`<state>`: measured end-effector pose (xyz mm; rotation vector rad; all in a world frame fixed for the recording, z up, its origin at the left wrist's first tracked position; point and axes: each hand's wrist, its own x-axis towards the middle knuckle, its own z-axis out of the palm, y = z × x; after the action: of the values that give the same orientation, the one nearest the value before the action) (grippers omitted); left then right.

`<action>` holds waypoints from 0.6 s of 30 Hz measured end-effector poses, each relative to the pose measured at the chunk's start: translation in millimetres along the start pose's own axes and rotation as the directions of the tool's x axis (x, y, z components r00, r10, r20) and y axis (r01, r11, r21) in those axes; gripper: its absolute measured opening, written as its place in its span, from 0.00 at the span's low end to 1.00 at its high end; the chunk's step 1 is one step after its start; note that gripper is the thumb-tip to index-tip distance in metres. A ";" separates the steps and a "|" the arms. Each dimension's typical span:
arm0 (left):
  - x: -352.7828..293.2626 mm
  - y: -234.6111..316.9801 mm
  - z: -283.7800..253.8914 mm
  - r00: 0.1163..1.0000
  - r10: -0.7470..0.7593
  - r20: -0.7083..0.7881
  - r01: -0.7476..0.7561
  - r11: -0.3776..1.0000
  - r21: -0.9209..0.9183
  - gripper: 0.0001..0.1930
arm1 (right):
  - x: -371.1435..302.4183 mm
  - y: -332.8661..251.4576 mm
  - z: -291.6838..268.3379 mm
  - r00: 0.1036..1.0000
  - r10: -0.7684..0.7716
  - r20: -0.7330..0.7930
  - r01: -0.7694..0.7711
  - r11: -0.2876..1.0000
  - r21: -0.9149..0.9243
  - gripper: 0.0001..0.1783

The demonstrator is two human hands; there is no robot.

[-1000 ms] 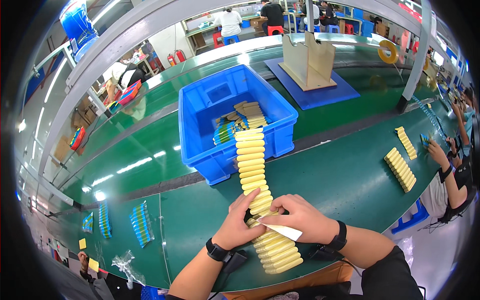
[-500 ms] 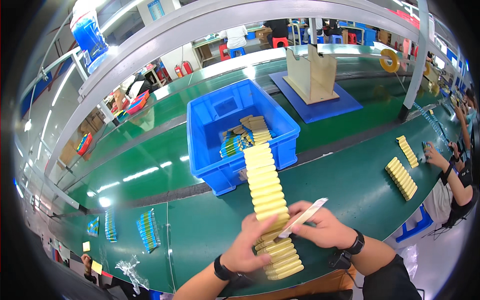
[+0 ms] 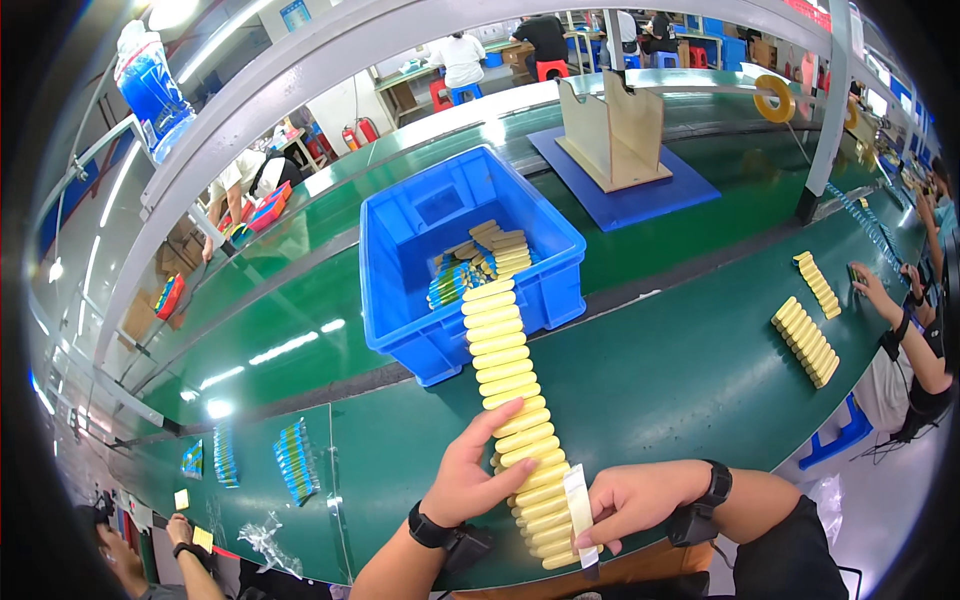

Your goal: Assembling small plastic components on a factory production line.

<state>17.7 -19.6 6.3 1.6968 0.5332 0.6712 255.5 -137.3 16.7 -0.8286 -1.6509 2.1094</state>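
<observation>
On the green table (image 3: pixel 660 380), before the blue bin (image 3: pixel 552 300), your row of yellow sticks (image 3: pixel 505 366) runs toward you. Your left hand (image 3: pixel 465 482) rests on it, thumb and fingers apart; your right hand (image 3: pixel 635 502) pinches the white strip (image 3: pixel 577 498), now lowered to the row's right edge, leaving its middle clearer.

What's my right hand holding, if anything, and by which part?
Your right hand holds a white strip near its lower end, the one closer to you.

At the near edge of the surface (image 3: pixel 660 400), the left hand (image 3: pixel 470 478) hides part of the yellow strip (image 3: pixel 527 430); at the right edge, a co-worker's item (image 3: pixel 854 274) is unclear.
</observation>
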 end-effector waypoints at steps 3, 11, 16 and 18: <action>2.2 -16.3 0.4 0.999 0.041 -0.011 -0.036 0.951 0.309 0.33 | -3.5 -5.7 -6.4 0.998 0.046 -0.034 -0.045 0.998 0.041 0.19; 0.8 -34.8 0.6 1.000 0.000 -0.006 0.001 0.966 0.257 0.32 | -14.9 -1.1 -42.4 0.994 0.109 -0.005 -0.108 0.994 0.020 0.15; 1.0 -34.1 -1.3 0.999 -0.034 0.007 0.032 0.970 0.241 0.35 | 16.5 9.2 -43.8 0.544 -0.580 -0.607 0.352 0.814 -0.462 0.11; 1.9 -34.1 2.2 0.995 0.088 -0.052 -0.070 0.958 0.277 0.35 | 26.3 8.8 -36.2 0.521 -0.747 -0.413 0.107 0.537 -0.837 0.15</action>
<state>20.6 -12.4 -27.0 1.9706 0.6295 0.7378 258.6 -96.7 -3.6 -1.0711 -1.8659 0.4513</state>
